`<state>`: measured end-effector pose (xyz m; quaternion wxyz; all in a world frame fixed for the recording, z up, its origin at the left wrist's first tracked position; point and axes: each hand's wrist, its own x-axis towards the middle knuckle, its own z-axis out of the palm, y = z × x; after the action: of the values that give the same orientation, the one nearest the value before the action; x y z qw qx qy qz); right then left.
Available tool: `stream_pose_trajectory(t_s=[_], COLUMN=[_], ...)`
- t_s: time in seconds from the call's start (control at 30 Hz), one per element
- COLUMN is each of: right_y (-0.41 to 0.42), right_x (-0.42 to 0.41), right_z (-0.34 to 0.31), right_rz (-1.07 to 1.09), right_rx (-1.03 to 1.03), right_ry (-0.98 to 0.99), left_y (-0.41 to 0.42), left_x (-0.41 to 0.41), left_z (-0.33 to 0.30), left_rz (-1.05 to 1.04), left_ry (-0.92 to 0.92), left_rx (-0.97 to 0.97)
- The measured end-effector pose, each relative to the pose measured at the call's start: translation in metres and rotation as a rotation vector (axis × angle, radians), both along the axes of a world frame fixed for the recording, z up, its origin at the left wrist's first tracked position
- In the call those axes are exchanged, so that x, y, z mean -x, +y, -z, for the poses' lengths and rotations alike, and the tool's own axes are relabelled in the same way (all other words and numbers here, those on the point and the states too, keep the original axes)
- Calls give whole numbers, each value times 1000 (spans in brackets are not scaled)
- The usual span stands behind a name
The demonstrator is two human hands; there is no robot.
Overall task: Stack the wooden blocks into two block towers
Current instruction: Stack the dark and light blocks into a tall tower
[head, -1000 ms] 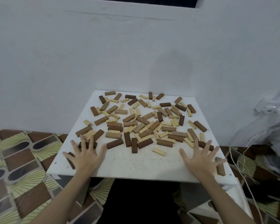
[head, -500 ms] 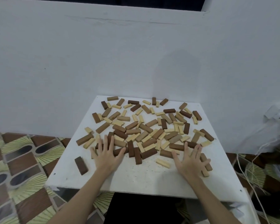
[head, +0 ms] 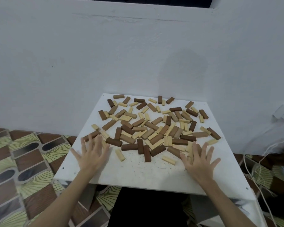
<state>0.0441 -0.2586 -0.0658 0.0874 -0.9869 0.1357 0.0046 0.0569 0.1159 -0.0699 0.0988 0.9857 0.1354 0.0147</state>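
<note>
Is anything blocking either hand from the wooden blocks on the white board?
Nothing visible does. The left hand and right hand lie spread, fingers reaching the near edge of the scattered wooden blocks on the white board.

Soft, rather dim, bluish light fills the scene, with no glare anywhere. A faint broad shadow lies on the wall (head: 184, 71) at about 1 o'clock from the bench (head: 138, 171). The left hand (head: 92, 154) and right hand (head: 198, 161) are smeared by motion blur at the fingertips. Wide-angle distortion bends the floor tiles (head: 23, 161) at 8 o'clock, and the cords (head: 259, 181) at 4 o'clock look soft.
</note>
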Motion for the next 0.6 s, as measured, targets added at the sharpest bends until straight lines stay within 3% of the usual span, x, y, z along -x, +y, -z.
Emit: stream_pose_trajectory(t_s=[0.13,0.47,0.6], right_y=[10,23,4], right_x=[-5,-57,-73], right_z=[11,12,-7], right_rz=[-37,-112,-67], right_rx=[-61,-36,-24], right_ry=[19,26,-68], left_y=[-8,-50,-31], left_x=[-3,-60,-73], left_z=[5,4,-3], left_rz=[74,267,128], left_ry=[-25,-31,-99], left_rx=[122,35,68])
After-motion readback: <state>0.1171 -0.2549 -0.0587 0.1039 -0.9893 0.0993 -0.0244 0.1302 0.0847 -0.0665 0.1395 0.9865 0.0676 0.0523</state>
